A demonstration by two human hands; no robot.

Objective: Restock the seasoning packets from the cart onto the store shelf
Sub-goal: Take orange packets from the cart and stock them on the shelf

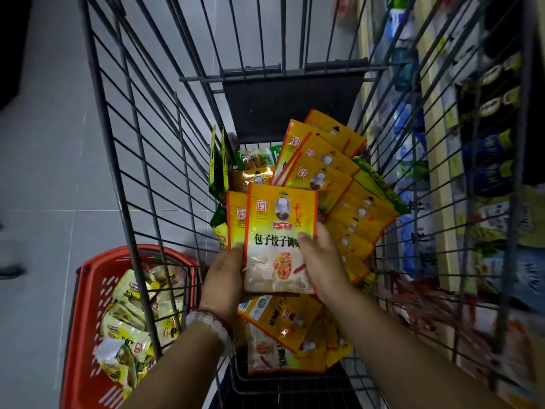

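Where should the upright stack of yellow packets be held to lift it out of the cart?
By its lower side edges, from both sides, as the left hand and right hand do: the stack of yellow packets is flat and stands upright.

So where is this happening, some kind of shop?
Most likely a grocery store aisle. The hands hold seasoning packets over a wire shopping cart that holds many more, stocked shelves of packaged goods run along the right, and a red hand basket of other packets sits on the floor.

Left hand [225, 278] and right hand [323, 261] grip inward, forearms extended.
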